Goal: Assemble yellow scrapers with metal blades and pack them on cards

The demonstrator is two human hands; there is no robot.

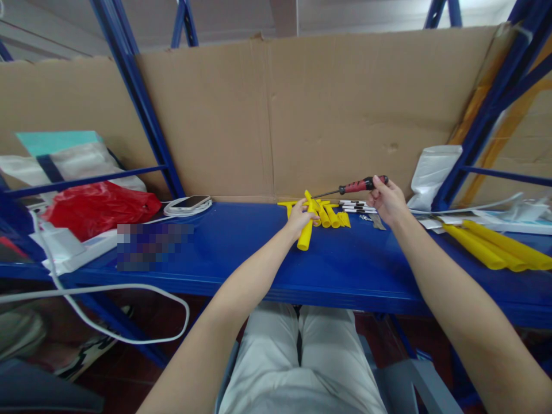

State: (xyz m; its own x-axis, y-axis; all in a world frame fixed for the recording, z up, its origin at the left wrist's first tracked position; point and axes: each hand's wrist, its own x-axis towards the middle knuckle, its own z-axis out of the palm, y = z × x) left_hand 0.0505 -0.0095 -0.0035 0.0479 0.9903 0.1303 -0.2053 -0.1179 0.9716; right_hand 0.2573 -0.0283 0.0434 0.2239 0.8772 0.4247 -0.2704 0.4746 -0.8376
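Observation:
My left hand [301,217] is closed around a yellow plastic tube-like piece [305,236] above the blue shelf top [254,253]. In my right hand [387,198] is a screwdriver [360,185] with a red and black handle, gripped near the handle's end. Its thin shaft points left and reaches the upper part of the yellow piece; the exact contact at the tip is too small to make out. Just behind and right of my left hand lie several more yellow pieces [331,215]. White stick-like items [356,207] and small metal parts [366,218] lie below the screwdriver.
Long yellow tubes [487,247] lie at the right beside a white pouch [433,175]. At left are a phone [192,202] on a coiled cable, a red plastic bag [103,210] and a power strip [88,250]. A cardboard sheet [207,121] stands behind. A white cable [129,287] hangs over the front edge.

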